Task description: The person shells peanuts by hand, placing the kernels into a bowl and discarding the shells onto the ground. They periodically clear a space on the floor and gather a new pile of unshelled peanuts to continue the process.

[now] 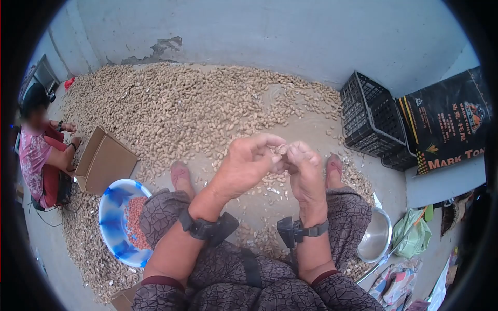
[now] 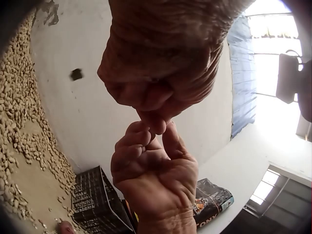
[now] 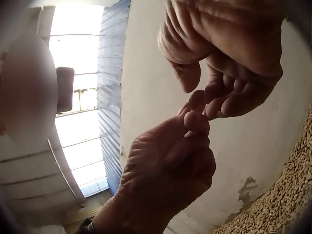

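In the head view, a pale peanut (image 1: 281, 150) is pinched between the fingertips of both hands, which meet above the floor between the knees. The left hand (image 1: 248, 163) grips it from the left with thumb and curled fingers; the right hand (image 1: 306, 171) holds it from the right, thumb on top. The left wrist view shows the left hand (image 2: 163, 58) above and the right hand (image 2: 156, 180) below, fingertips touching. In the right wrist view the right hand (image 3: 229, 58) is above the left hand (image 3: 165, 170); fingers largely hide the peanut there.
Peanuts (image 1: 207, 98) cover much of the floor. At left are a blue-and-white basin (image 1: 111, 223) with reddish kernels (image 1: 136, 220), a cardboard box (image 1: 104, 160) and a seated person (image 1: 44, 150). Black crates (image 1: 371, 116), a metal bowl (image 1: 374, 238) and a green bag (image 1: 411, 233) stand right.
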A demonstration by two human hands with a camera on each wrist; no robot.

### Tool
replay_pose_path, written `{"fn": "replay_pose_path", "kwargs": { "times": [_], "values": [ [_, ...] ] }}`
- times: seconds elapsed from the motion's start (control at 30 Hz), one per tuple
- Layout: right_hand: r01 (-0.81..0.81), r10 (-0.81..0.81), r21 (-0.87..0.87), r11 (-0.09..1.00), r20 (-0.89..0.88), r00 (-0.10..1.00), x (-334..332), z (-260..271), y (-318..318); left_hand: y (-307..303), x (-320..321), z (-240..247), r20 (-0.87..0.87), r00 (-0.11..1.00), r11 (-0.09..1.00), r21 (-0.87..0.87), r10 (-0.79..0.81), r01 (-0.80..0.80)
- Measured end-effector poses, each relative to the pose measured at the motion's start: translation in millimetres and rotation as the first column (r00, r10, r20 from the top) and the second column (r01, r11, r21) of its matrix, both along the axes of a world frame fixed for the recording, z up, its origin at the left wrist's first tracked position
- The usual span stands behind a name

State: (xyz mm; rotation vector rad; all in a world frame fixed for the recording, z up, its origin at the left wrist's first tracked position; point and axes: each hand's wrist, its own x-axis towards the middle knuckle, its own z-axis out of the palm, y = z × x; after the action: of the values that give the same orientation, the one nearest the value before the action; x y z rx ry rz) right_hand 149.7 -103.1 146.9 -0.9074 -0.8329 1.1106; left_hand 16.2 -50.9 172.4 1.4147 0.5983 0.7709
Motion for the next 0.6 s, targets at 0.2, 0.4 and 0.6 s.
{"fn": "replay_pose_path", "kwargs": {
  "times": [0.2,0.4,0.6],
  "values": [
    [-0.014,0.030,-0.103,0.995,0.155,0.987,2,9,-2,2,0,-4,-0.038,0.997,0.990,0.127,0.073,-0.068],
    [0.033,-0.004,-0.129,0.991,0.218,0.976,-2,10,-3,2,5,-12,-0.070,0.984,0.949,0.282,0.165,-0.139],
    [-0.043,0.075,-0.165,0.985,0.193,0.978,7,12,3,3,7,-10,-0.115,0.952,0.789,0.593,0.284,-0.163]
  ]
}}
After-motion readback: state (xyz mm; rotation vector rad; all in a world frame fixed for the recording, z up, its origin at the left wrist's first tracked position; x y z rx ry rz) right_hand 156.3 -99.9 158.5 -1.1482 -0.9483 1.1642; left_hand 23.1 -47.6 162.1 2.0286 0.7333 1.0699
